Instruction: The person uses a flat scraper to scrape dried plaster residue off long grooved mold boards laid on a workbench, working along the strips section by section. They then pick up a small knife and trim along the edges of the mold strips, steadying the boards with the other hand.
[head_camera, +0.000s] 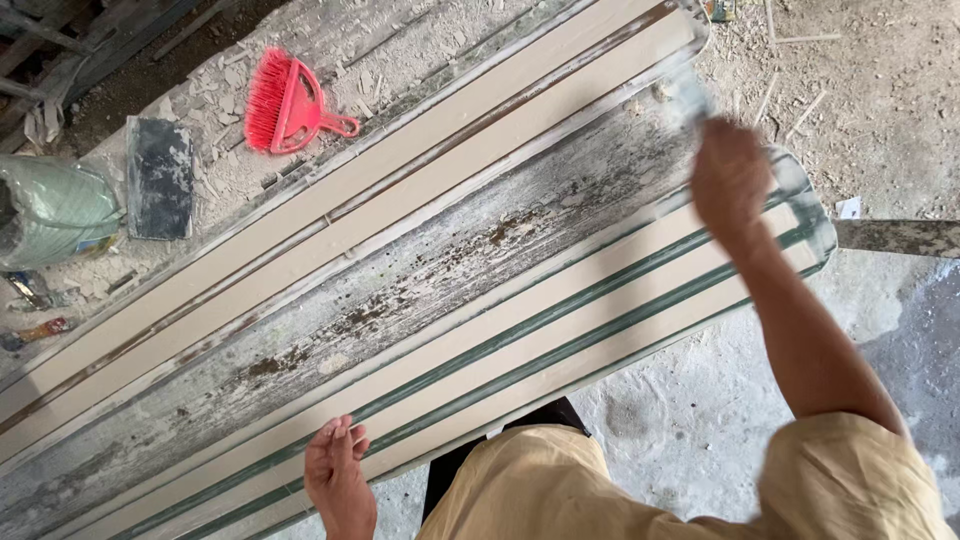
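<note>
A long plaster-caked mould table (420, 290) runs diagonally across the view, with pale cream strips (400, 190) laid along both of its sides. My right hand (730, 180) is raised over the table's far end, closed around a blurred pale tool (690, 95) that sticks up from the fist. My left hand (338, 475) rests flat on the near strip at the table's front edge, fingers together and holding nothing. My yellow sleeve and shirt (680, 485) fill the bottom right.
A pink hand brush (285, 100) and a dark flat trowel (160, 178) lie on the dusty ledge behind the table. A green sack (50, 210) sits at the left. Plaster scraps litter the concrete floor (880, 90) on the right.
</note>
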